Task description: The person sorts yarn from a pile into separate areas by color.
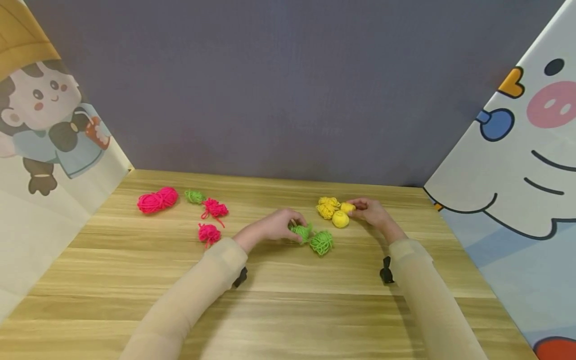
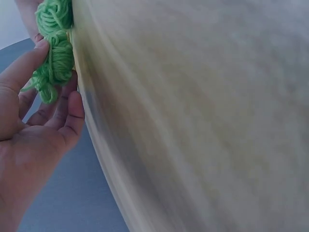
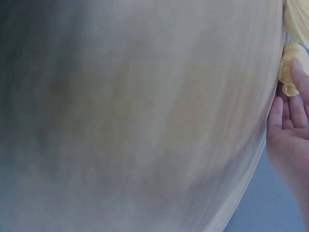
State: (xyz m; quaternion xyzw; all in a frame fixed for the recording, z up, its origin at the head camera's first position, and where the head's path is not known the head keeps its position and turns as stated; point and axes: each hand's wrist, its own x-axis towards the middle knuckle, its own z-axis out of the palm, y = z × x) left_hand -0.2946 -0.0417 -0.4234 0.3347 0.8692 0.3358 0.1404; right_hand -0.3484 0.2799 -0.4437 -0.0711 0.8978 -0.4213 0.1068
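My left hand (image 1: 281, 225) grips a small green yarn ball (image 1: 301, 232) between thumb and fingers, with loose loops sticking out toward the palm in the left wrist view. Right beside it on the table lies a second green yarn ball (image 1: 321, 243). Farther right, my right hand (image 1: 370, 211) pinches a small yellow yarn ball (image 1: 347, 208). That ball sits close against a rounder yellow ball (image 1: 340, 219) and a looser yellow yarn bundle (image 1: 328, 207). In the right wrist view, the thumb lies over the pinched yellow ball (image 3: 289, 72).
On the left of the wooden table (image 1: 288, 320) lie a large pink yarn skein (image 1: 157, 200), two smaller pink bundles, one of them this lower bundle (image 1: 209, 234), and a green yarn ball (image 1: 195, 196). A grey panel (image 1: 279, 90) stands behind; printed panels flank both sides.
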